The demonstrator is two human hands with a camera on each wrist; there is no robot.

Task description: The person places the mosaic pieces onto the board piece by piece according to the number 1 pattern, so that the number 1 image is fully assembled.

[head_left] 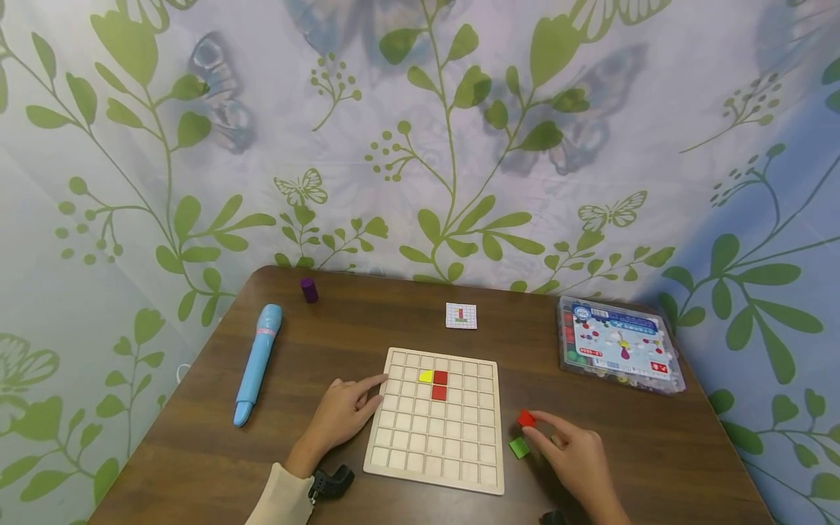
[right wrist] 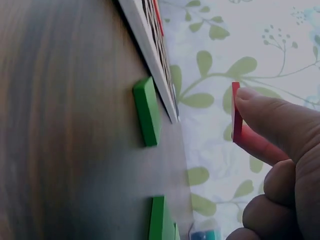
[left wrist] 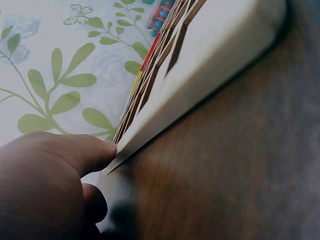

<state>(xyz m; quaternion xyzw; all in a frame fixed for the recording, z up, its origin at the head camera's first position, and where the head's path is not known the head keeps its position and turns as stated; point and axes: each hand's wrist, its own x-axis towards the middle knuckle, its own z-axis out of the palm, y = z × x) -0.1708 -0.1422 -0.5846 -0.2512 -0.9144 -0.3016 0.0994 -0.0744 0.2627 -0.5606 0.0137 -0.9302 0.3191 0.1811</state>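
Three red tiles [head_left: 526, 418], one yellow tile [head_left: 426, 376]

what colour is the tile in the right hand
Red: the right hand pinches a red tile, clearest in the head view.

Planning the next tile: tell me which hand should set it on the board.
Right, probably. The right hand already pinches a red tile lifted off the table, just beside the board. The left hand only rests fingers on the board's left edge, holding nothing.
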